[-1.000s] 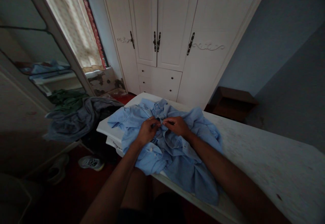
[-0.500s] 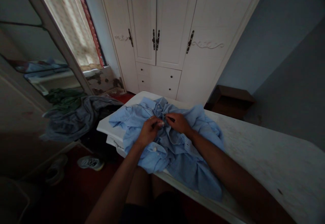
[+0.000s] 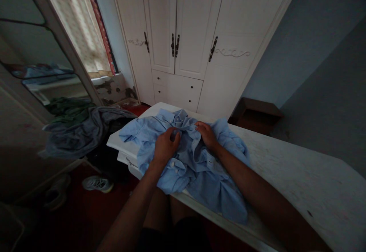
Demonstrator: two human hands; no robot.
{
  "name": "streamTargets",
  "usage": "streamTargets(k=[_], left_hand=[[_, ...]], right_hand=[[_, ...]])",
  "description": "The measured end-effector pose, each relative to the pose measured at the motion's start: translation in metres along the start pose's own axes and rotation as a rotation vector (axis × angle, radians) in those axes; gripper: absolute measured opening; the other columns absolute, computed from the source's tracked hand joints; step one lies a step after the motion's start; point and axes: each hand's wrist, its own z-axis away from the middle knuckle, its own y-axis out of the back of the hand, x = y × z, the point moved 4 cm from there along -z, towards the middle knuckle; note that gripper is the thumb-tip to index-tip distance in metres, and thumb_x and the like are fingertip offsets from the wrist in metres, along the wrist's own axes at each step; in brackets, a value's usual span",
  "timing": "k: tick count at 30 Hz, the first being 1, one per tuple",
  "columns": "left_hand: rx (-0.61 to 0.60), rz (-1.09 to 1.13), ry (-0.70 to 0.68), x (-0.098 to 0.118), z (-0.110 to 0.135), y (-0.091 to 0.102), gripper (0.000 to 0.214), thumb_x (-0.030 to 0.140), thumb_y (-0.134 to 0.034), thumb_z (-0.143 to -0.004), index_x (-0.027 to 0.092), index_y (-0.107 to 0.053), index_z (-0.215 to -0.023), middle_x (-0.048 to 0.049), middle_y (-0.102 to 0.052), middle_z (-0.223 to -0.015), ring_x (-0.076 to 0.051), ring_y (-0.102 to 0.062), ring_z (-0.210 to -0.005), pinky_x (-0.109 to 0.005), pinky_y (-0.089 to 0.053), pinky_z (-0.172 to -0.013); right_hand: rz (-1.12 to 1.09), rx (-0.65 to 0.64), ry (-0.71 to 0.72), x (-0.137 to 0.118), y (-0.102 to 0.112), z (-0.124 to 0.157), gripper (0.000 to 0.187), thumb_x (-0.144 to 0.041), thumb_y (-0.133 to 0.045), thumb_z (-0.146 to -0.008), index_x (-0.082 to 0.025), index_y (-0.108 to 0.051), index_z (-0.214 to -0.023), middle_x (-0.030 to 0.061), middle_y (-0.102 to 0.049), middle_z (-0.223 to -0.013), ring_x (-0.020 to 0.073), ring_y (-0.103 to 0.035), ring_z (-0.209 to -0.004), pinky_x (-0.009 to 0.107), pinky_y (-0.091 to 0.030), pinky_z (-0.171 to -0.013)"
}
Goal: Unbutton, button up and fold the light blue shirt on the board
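Observation:
A light blue button-up shirt (image 3: pixel 183 172) lies crumpled on the white tabletop (image 3: pixel 288 168), one part hanging over the near edge. Its collar points toward the wardrobe, and pale buttons show along the front. My left hand (image 3: pixel 166 144) is closed on the shirt just below the collar, thumb and forefinger curled together at the cloth. On the other side of the front opening, my right hand (image 3: pixel 206 134) pinches the shirt's edge. The cloth between the two hands is drawn fairly taut. Some of the fingertips are hidden in the folds.
A white wardrobe (image 3: pixel 188 27) stands behind the table. To the left, grey and green clothes (image 3: pixel 77 130) are heaped beside a mirror (image 3: pixel 54 53). A sneaker (image 3: pixel 97 183) sits on the red floor. A low brown cabinet (image 3: pixel 257 114) stands at the back right.
My hands have moved apart from their close pinch at the shirt front. The right hand has shifted slightly up and right, and the cloth between them is spread wider.

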Motion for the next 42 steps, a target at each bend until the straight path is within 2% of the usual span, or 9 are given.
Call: streamTargets(k=[6,12,14,18,24,27,29,33,42], left_hand=[[-0.07,-0.352,0.085,0.001,-0.005,-0.008,0.031,0.042,-0.055,-0.086,0.02,-0.07,-0.103,-0.0115,-0.072,-0.083,-0.026,-0.067,-0.075,-0.03,-0.042,-0.065],[-0.095,-0.43,0.174,-0.002,-0.012,-0.009,0.027,0.035,-0.05,-0.087,0.024,-0.074,-0.085,-0.0086,-0.074,-0.082,-0.024,-0.066,-0.074,-0.028,-0.037,-0.061],[-0.081,-0.402,0.173,-0.003,-0.013,-0.007,0.026,0.035,-0.051,-0.086,0.024,-0.074,-0.081,-0.0059,-0.073,-0.079,-0.021,-0.065,-0.073,-0.027,-0.034,-0.06],[-0.035,-0.29,0.101,-0.001,-0.01,-0.004,0.027,0.035,-0.051,-0.088,0.021,-0.074,-0.081,-0.0034,-0.071,-0.073,-0.017,-0.061,-0.068,-0.026,-0.032,-0.059],[0.121,-0.305,-0.169,0.008,-0.002,0.0,0.019,0.018,-0.055,-0.083,0.02,-0.074,-0.084,-0.0062,-0.068,-0.078,-0.02,-0.06,-0.074,-0.03,-0.037,-0.07],[0.154,-0.201,-0.204,0.004,-0.001,0.0,0.02,0.017,-0.057,-0.082,0.02,-0.074,-0.091,-0.0048,-0.066,-0.077,-0.018,-0.059,-0.072,-0.029,-0.039,-0.069],[0.157,-0.118,-0.213,0.001,-0.002,-0.001,0.02,0.018,-0.057,-0.082,0.02,-0.075,-0.091,-0.0031,-0.064,-0.073,-0.017,-0.057,-0.069,-0.027,-0.039,-0.066],[0.219,-0.008,-0.227,-0.001,-0.002,0.001,0.016,0.022,-0.059,-0.084,0.02,-0.075,-0.087,-0.0001,-0.057,-0.063,-0.014,-0.053,-0.062,-0.026,-0.039,-0.062],[0.242,0.03,-0.312,0.003,0.0,0.002,0.011,0.02,-0.064,-0.082,0.019,-0.074,-0.086,0.0001,-0.059,-0.064,-0.013,-0.053,-0.06,-0.025,-0.039,-0.059]], right_hand=[[0.172,-0.288,0.107,-0.006,-0.006,0.003,0.019,-0.029,-0.045,-0.075,-0.021,-0.043,-0.059,-0.0034,-0.038,-0.058,0.0124,-0.038,-0.058,0.026,-0.03,-0.056],[0.505,-0.609,0.145,-0.025,-0.011,0.003,0.031,-0.034,-0.047,-0.085,-0.018,-0.047,-0.059,-0.0046,-0.04,-0.056,0.0101,-0.039,-0.055,0.024,-0.027,-0.055],[0.652,-0.556,0.183,-0.04,-0.011,0.001,0.036,-0.042,-0.048,-0.089,-0.017,-0.053,-0.063,-0.003,-0.047,-0.06,0.0108,-0.044,-0.058,0.024,-0.029,-0.057],[0.805,-0.248,0.304,-0.073,-0.018,0.002,0.035,-0.05,-0.055,-0.089,-0.017,-0.063,-0.084,0.0038,-0.061,-0.085,0.0155,-0.054,-0.077,0.026,-0.038,-0.068],[1.005,-0.076,0.483,-0.091,-0.037,0.009,0.055,-0.051,-0.07,-0.078,-0.014,-0.058,-0.117,0.0168,-0.055,-0.118,0.0289,-0.051,-0.109,0.039,-0.042,-0.088],[1.066,-0.206,0.5,-0.091,-0.043,0.011,0.039,-0.045,-0.067,-0.084,-0.016,-0.063,-0.109,0.0139,-0.061,-0.113,0.0272,-0.055,-0.106,0.037,-0.042,-0.087],[1.063,-0.3,0.407,-0.089,-0.043,0.011,0.025,-0.041,-0.061,-0.089,-0.018,-0.067,-0.097,0.009,-0.066,-0.098,0.0228,-0.06,-0.094,0.032,-0.042,-0.079],[0.989,-0.255,0.195,-0.084,-0.033,0.005,0.022,-0.038,-0.06,-0.089,-0.019,-0.07,-0.085,0.0054,-0.07,-0.081,0.0179,-0.062,-0.075,0.027,-0.038,-0.066],[0.686,-0.295,0.015,-0.068,-0.022,-0.005,0.015,-0.024,-0.063,-0.077,-0.015,-0.076,-0.077,0.0019,-0.07,-0.068,0.013,-0.062,-0.063,0.022,-0.039,-0.058]])
